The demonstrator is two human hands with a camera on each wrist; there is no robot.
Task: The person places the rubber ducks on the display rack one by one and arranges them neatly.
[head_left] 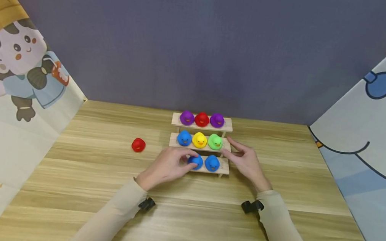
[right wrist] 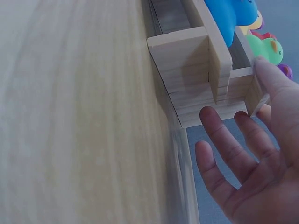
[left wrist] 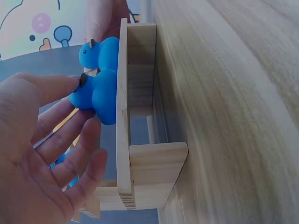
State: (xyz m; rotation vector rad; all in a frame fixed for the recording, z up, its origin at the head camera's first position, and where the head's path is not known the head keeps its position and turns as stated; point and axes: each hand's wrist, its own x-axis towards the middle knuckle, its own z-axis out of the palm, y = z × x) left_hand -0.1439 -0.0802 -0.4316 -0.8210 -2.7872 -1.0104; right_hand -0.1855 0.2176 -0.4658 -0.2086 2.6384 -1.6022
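The left hand [head_left: 168,167] pinched a blue duck [head_left: 196,161] on the lowest step, while the right hand [head_left: 246,161] waited nearby, fingers apart.

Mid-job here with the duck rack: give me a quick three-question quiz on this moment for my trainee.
1. True or false: the left hand grips a blue duck on the lowest step of the wooden rack.
2. Which duck lies off the rack, on the table? A green, B red duck, C yellow.
3. Fill in: the right hand, fingers spread, touches the rack's ____ end.

Key: 1 true; 2 B; 3 right.
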